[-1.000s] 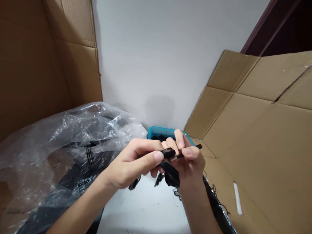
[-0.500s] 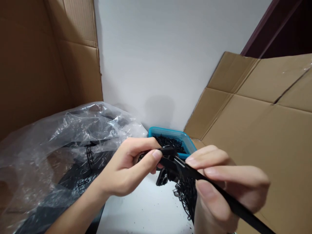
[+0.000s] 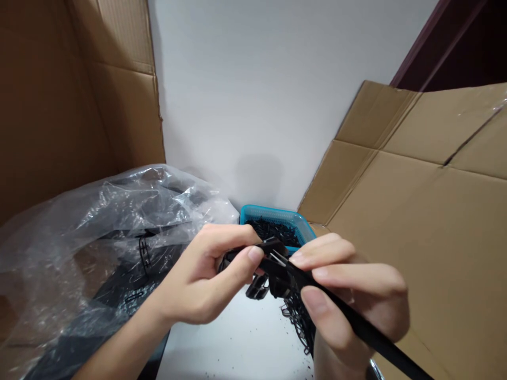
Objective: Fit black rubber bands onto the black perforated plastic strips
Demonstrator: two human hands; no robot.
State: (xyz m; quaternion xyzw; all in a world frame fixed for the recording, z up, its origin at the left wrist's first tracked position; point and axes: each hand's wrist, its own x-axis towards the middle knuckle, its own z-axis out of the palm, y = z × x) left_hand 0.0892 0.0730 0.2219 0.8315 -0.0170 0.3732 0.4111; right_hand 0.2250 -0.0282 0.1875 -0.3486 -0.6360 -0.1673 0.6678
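My left hand (image 3: 202, 274) pinches a short black plastic piece (image 3: 275, 258) between thumb and fingers. My right hand (image 3: 348, 295) grips a long black plastic strip (image 3: 368, 332), which runs down to the lower right and meets that piece at its other end. Below the hands hangs a tangle of thin black loops (image 3: 298, 322), partly hidden by my right hand. A small black plastic part (image 3: 257, 288) shows under the join. Just behind my hands stands a turquoise plastic basket (image 3: 273, 214) full of small black items (image 3: 273, 230).
A crumpled transparent plastic bag (image 3: 99, 211) with black items inside fills the left. Cardboard sheets stand at left (image 3: 59, 105) and right (image 3: 415, 221). Black crumbs lie on the white tabletop (image 3: 233, 338). Behind is a white wall (image 3: 257, 95).
Since a second ago, my right hand has moved right and down and now holds the strip's long length across the lower right, uncovering the basket. My hands have come slightly closer over the last half second.
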